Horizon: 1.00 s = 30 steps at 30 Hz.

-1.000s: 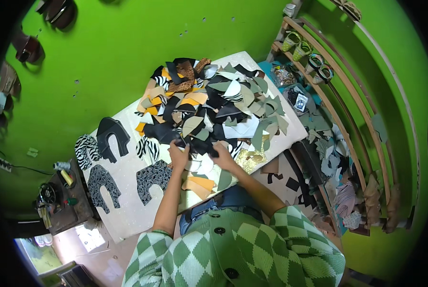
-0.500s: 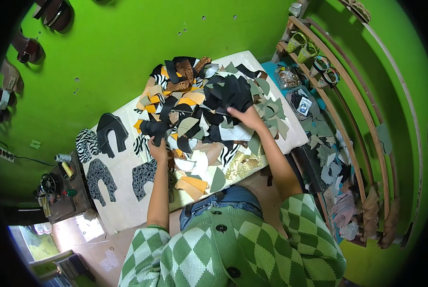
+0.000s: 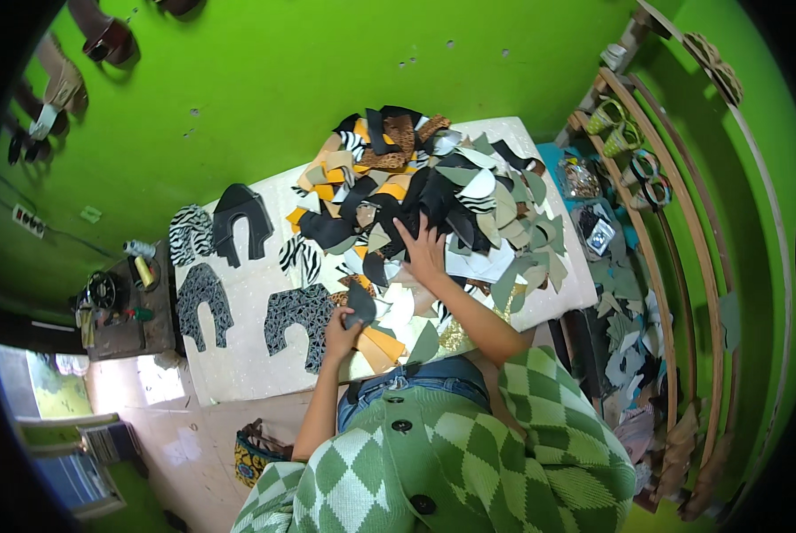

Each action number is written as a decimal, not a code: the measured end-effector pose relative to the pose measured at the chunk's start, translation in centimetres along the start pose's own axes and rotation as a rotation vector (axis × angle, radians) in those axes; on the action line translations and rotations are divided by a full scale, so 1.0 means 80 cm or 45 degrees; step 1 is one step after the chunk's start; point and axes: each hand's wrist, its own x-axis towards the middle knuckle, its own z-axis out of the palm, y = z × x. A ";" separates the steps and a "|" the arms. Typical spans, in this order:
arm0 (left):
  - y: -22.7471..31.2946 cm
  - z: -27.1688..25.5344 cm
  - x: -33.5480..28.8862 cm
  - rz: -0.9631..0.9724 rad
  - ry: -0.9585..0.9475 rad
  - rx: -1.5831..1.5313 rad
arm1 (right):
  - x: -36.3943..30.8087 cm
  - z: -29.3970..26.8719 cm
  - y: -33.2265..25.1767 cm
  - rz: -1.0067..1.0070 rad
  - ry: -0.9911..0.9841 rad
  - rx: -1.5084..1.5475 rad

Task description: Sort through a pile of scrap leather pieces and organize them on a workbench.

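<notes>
A heap of cut leather and fabric scraps (image 3: 491, 213) in black, olive, tan, orange, zebra and leopard print covers the right part of a white table (image 3: 247, 364). My left hand (image 3: 338, 338), at the heap's near edge, pinches a dark grey scrap (image 3: 360, 304). My right hand (image 3: 426, 256) lies with fingers spread on black scraps (image 3: 389, 213) in the middle of the pile, gripping nothing that I can see. Close to the left hand are orange scraps (image 3: 380, 346) and a black-and-grey patterned U-shaped piece (image 3: 300, 311).
More U-shaped pieces, one black (image 3: 242, 213), one zebra-print (image 3: 190, 233) and one patterned (image 3: 200, 298), lie at the table's left. A side table (image 3: 140, 320) holds thread spools. Wooden racks (image 3: 656, 258) with sandals and bins of scraps (image 3: 624, 329) stand right.
My left hand has come nearer, now with a dark grey scrap. My right hand has let go of a black bunch and its fingers have spread. The view has shifted.
</notes>
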 end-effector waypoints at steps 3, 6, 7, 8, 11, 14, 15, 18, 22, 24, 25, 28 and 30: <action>-0.011 -0.003 -0.003 -0.035 -0.055 0.000 | 0.058 0.010 0.008 -0.049 0.222 -0.126; -0.013 -0.008 -0.005 -0.004 -0.106 -0.112 | 0.130 -0.011 0.024 0.016 0.412 -0.039; -0.017 -0.014 -0.009 -0.092 -0.122 -0.180 | 0.150 -0.025 0.030 0.099 0.355 0.021; -0.020 -0.020 -0.009 -0.173 -0.139 -0.247 | 0.167 -0.043 0.035 0.186 0.303 0.080; -0.020 -0.027 -0.010 -0.139 -0.146 -0.256 | 0.201 -0.076 0.059 0.191 0.572 0.194; -0.026 -0.031 -0.013 -0.139 -0.193 -0.202 | 0.209 -0.109 0.060 0.239 0.331 0.373; -0.027 -0.034 -0.015 -0.105 -0.219 -0.092 | 0.200 -0.121 0.040 0.240 0.336 0.340; -0.025 -0.034 -0.010 -0.098 -0.296 0.042 | 0.154 -0.118 -0.007 0.012 0.415 -0.082; -0.035 -0.032 0.001 -0.185 -0.337 0.139 | 0.082 -0.043 -0.054 -0.802 0.176 0.061; -0.038 -0.032 0.007 -0.208 -0.354 0.178 | 0.056 0.001 -0.059 -0.890 -0.082 0.027; -0.038 -0.035 0.010 -0.219 -0.386 0.155 | 0.051 0.018 -0.060 -0.833 -0.177 -0.092; -0.043 -0.044 0.008 -0.215 -0.370 0.098 | 0.056 0.026 -0.061 -0.687 -0.261 -0.074; -0.039 -0.036 0.006 -0.153 -0.343 0.042 | 0.092 0.063 -0.032 -0.906 0.215 -0.441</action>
